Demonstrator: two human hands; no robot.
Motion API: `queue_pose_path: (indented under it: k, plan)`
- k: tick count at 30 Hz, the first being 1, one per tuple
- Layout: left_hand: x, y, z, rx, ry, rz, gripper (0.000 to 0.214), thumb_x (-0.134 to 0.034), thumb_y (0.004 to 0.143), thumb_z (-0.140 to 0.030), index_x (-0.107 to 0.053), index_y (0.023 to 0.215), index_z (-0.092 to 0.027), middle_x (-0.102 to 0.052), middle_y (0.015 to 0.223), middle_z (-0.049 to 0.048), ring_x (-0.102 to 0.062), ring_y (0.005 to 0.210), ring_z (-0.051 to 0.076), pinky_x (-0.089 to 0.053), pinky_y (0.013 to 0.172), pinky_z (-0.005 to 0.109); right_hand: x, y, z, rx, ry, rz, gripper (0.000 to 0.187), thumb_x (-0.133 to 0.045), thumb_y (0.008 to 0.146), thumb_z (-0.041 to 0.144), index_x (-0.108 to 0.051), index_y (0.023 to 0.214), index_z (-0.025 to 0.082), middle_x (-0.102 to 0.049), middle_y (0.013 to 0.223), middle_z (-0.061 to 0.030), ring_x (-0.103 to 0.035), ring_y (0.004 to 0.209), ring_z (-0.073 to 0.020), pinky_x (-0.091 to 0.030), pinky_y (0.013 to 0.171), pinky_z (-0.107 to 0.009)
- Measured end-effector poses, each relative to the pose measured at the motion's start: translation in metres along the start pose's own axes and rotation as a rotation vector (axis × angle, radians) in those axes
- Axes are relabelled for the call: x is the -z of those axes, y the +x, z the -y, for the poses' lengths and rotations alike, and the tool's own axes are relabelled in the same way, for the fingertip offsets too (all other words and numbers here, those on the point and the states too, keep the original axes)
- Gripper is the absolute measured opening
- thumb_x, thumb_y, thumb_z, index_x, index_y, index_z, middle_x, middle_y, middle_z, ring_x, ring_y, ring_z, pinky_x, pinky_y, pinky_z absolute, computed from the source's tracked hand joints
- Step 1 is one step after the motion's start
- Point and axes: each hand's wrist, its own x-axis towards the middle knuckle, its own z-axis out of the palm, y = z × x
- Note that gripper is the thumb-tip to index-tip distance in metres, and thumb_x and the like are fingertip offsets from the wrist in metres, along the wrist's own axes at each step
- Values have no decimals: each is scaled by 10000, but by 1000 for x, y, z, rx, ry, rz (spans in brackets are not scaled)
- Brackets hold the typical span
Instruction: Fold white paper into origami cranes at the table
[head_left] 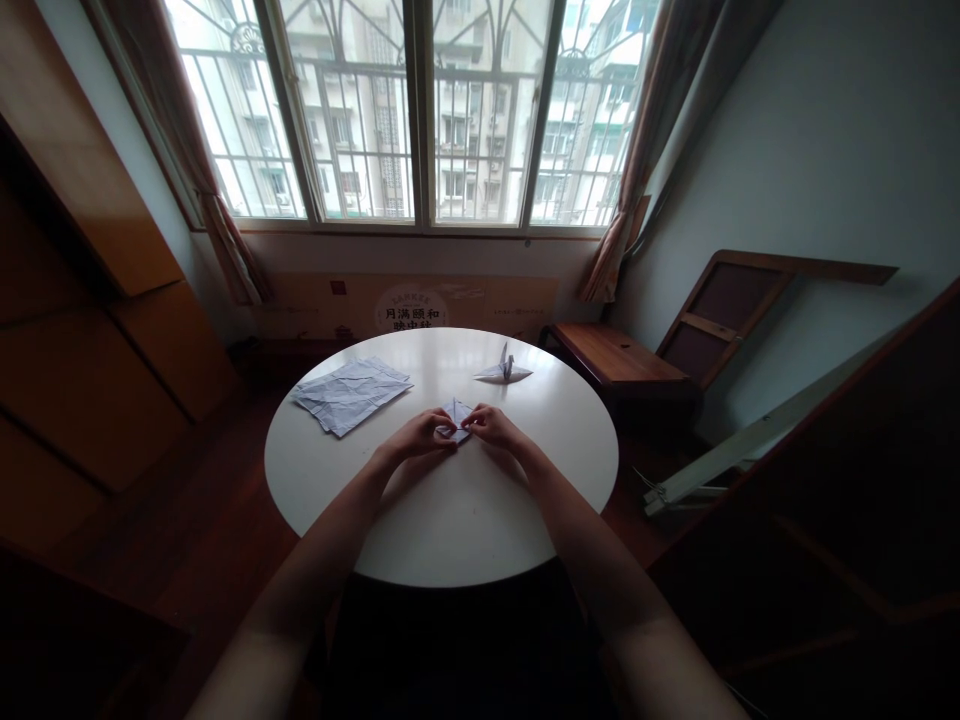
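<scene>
A small piece of folded paper (455, 410), pale grey-violet with crease lines, lies between my hands near the middle of the round white table. My left hand (427, 433) grips its left side, fingers curled around the edge. On the right side, my right hand (489, 424) pinches the paper between thumb and fingertips. Parts of the paper are covered by my fingers. Beyond my right hand stands a folded paper crane (505, 368) with its wings spread. To the left, creased sheets of paper (352, 393) lie in a loose, overlapping stack.
The white table (450, 545) has a rounded rim close to my body. A wooden bench (611, 353) and a tilted wooden frame (724, 315) stand at the right. Behind the table, a long printed cardboard box (315, 305) sits below the barred window.
</scene>
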Motion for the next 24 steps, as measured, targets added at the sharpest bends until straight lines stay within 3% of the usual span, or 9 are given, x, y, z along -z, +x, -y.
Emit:
queue_pose_path:
  k: [15, 20, 24]
  plan:
    - [-2, -1, 2, 7, -19, -31, 366, -469, 929, -448, -737, 943, -200, -661, 972, 70, -634, 841, 176, -502, 785, 284, -1, -4, -2, 18, -33, 69, 212, -686, 770, 281, -744, 969, 236, -593, 924, -36, -560, 765, -131, -425, 712, -239]
    - [-1, -3, 0, -13, -30, 0, 309, -619, 834, -458, -734, 982, -212, -658, 1014, 69, -633, 907, 195, -501, 833, 291, 1, -3, 1, -18, -24, 76, 208, -725, 741, 317, -748, 928, 229, -582, 903, -30, -557, 741, -122, -418, 694, -232]
    - [-2, -2, 5, -16, -1, -39, 198, -648, 810, -316, -739, 951, -212, -665, 1004, 66, -625, 905, 192, -496, 843, 302, 0, -2, 1, -21, -20, 70, 180, -716, 749, 288, -755, 910, 219, -581, 880, -25, -553, 713, -111, -415, 682, -227]
